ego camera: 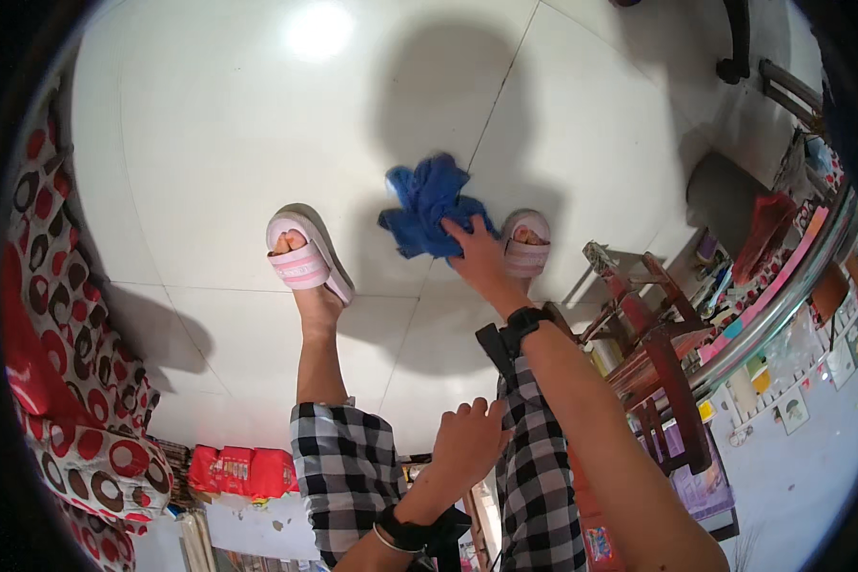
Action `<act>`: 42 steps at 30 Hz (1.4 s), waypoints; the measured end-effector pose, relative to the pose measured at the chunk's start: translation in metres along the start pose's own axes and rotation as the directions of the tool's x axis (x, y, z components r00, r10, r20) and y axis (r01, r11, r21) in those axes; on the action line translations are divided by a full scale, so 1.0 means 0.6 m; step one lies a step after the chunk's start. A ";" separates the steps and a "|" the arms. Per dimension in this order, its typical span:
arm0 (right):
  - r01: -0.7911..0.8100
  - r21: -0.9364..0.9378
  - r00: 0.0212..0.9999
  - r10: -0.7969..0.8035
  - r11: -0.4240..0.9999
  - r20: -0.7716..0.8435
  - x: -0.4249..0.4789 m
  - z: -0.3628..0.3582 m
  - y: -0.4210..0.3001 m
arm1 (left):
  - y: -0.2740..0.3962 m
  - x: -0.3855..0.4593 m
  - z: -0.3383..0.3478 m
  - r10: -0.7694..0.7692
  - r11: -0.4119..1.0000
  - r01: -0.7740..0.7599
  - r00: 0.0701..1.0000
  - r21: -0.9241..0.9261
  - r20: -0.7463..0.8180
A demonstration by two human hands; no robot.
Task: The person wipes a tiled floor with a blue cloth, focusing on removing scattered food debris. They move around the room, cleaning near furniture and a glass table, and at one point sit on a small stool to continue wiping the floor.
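A crumpled blue cloth [427,204] is bunched low over the pale tiled floor [222,143], between my two pink-and-white slide sandals. My right hand [480,261] grips the near right side of this cloth with thumb and fingers. Closer to my body, my left hand [465,440] hovers by my right knee, its fingers loosely curled and no object visible in it. Whether it touches the checked trouser leg [533,457] I cannot tell. Both wrists wear black straps. The left sandal [307,261] stands apart from the cloth; the right sandal [526,247] is just beside it.
A dark red wooden chair [651,336] stands close on the right, near a metal-edged table [772,336]. Fabric patterned with red and brown circles [86,343] hangs along the left. Red packets [243,472] lie behind my left leg. A dark curved furniture leg [736,43] is at upper right.
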State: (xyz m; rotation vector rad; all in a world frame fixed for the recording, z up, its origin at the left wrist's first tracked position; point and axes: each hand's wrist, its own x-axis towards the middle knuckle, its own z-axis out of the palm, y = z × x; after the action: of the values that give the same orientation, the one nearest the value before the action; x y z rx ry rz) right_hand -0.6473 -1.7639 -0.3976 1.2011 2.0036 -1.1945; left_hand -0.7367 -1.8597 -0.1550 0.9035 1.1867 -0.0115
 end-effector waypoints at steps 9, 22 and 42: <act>-0.160 0.515 0.904 -0.085 0.842 0.419 0.016 -0.182 -0.096 | 0.011 -0.019 -0.004 0.036 0.999 -0.033 0.994 0.033 -0.107; -0.041 0.706 0.970 0.199 0.707 -0.143 0.248 -0.431 -0.153 | 0.048 -0.051 -0.072 0.094 0.995 -0.079 0.956 0.064 -0.279; 0.352 -0.481 0.880 -0.458 0.803 -0.122 0.361 -0.234 -0.379 | 0.052 -0.074 -0.073 0.088 0.987 -0.131 0.922 -0.088 -0.378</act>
State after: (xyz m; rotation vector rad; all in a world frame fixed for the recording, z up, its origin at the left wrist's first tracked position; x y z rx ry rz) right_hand -0.9488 -1.5982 -0.4001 0.7169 2.6293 -0.7121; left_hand -0.7754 -1.8316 -0.1045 0.8953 1.4715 0.3290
